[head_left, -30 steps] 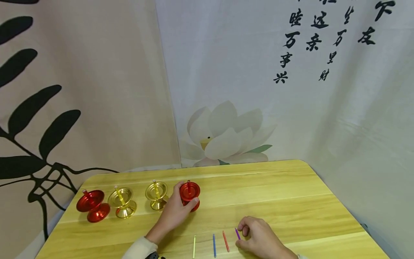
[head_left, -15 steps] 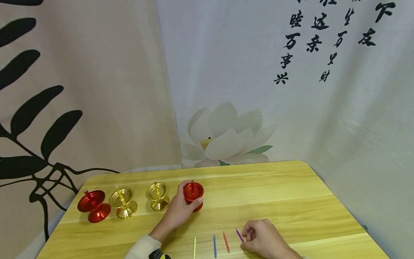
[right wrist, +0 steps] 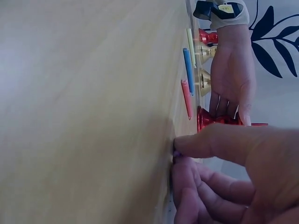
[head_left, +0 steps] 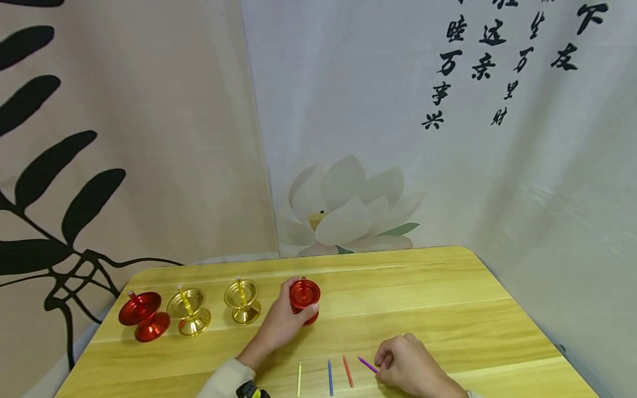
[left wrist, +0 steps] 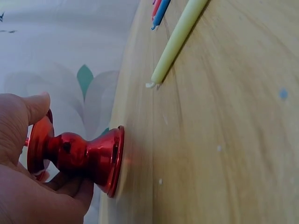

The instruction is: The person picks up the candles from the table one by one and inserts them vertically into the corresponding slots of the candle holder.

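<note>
My left hand [head_left: 286, 320] grips a red metal candle holder [head_left: 304, 293], thumb on one side and fingers round the other. In the left wrist view that red holder [left wrist: 81, 154] stands with its base at the table surface. Near the front of the table, my right hand [head_left: 410, 365] pinches the lower end of a thin purple candle [head_left: 367, 364], which slants up to the left. Close by in the right wrist view, the thumb and fingers of the right hand [right wrist: 219, 172] hide most of the purple candle [right wrist: 176, 153].
To the left lie a red candle [head_left: 348, 370], a blue candle [head_left: 330, 377] and a pale yellow candle [head_left: 299, 379]. Farther left stand two gold candle holders [head_left: 241, 301] and another red holder [head_left: 144, 316]. A printed curtain [head_left: 358, 110] hangs behind the wooden table [head_left: 423, 298].
The left hand has slid the red candle holder to the right. My right hand has shifted slightly right, and the purple candle has turned from steep to more slanted.
</note>
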Demonstrator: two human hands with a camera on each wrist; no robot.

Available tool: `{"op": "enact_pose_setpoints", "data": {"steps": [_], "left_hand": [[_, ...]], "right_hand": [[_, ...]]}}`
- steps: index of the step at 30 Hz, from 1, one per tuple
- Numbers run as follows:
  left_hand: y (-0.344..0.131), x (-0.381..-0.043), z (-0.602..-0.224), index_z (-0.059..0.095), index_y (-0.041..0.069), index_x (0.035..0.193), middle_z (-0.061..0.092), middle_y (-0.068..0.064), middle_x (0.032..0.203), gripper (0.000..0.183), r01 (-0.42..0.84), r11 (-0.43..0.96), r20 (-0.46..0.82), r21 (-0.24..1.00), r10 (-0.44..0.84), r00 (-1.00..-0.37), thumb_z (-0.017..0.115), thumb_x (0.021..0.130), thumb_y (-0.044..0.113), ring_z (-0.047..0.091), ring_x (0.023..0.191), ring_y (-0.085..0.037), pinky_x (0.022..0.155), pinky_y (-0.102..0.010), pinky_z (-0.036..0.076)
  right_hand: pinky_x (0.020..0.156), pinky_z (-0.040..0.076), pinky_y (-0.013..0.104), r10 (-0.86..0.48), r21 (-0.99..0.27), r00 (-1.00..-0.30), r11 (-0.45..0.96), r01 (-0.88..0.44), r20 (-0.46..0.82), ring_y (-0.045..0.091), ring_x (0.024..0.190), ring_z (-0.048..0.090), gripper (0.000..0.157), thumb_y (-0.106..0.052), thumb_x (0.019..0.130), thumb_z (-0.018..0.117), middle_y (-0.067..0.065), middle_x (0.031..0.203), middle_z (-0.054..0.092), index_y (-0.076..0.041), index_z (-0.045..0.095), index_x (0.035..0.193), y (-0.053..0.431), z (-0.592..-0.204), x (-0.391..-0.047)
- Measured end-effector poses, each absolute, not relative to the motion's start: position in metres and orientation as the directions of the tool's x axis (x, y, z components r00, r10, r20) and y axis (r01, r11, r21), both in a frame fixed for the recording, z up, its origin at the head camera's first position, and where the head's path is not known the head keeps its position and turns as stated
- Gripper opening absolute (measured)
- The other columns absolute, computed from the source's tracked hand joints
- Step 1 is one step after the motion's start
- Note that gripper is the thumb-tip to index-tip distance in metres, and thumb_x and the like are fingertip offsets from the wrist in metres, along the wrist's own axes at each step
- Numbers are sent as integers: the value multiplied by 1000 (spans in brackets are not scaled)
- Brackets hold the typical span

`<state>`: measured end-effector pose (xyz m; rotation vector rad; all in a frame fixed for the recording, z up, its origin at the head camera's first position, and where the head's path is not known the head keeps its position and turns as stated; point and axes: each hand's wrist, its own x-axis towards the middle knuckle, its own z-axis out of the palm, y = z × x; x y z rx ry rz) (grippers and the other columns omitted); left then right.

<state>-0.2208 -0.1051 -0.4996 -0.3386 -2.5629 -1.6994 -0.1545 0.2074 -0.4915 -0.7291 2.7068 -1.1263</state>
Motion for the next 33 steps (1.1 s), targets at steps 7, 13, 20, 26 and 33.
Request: {"op": "enact_pose_setpoints", "data": {"steps": [7, 13, 20, 26, 33], "left_hand": [[-100, -223, -502, 35, -3, 161, 62, -31, 145, 82, 217, 351, 165, 911, 172, -971, 83, 101, 24, 63, 133, -47, 109, -63, 53], [-96, -225, -501, 35, -1, 162, 62, -29, 145, 81, 220, 310, 163, 925, 198, -966, 83, 102, 25, 63, 134, -46, 108, -62, 54], [-93, -226, -501, 39, 5, 161, 61, -27, 147, 78, 183, 257, 132, 949, 203, -970, 84, 100, 23, 61, 136, -46, 107, -60, 55], [-88, -227, -500, 39, 7, 162, 61, -26, 147, 77, 160, 229, 109, 960, 223, -969, 84, 100, 23, 60, 136, -45, 107, -59, 56], [-83, -227, -498, 39, 6, 161, 61, -27, 147, 76, 154, 208, 105, 966, 226, -968, 83, 100, 19, 60, 137, -46, 108, -61, 55]], "right_hand": [[59, 54, 23, -490, -700, -870, 601, -385, 58, -1, 61, 60, 22, 7, 74, 76, -16, 69, 66, -14, 77, 80, 207, -492, -158], [54, 53, 22, -476, -712, -877, 593, -376, 66, 0, 60, 59, 20, 6, 73, 78, -12, 70, 68, -13, 77, 79, 205, -490, -167], [58, 53, 23, -449, -692, -885, 600, -402, 124, 0, 61, 59, 19, 2, 75, 80, -16, 69, 66, -16, 76, 76, 197, -484, -183], [59, 50, 23, -446, -699, -883, 584, -412, 148, 0, 60, 57, 20, -2, 76, 82, -16, 66, 64, -18, 72, 72, 186, -479, -198], [59, 49, 22, -455, -699, -872, 563, -440, 181, -1, 61, 56, 24, 0, 78, 82, -16, 65, 64, -20, 70, 71, 174, -472, -212]]}}
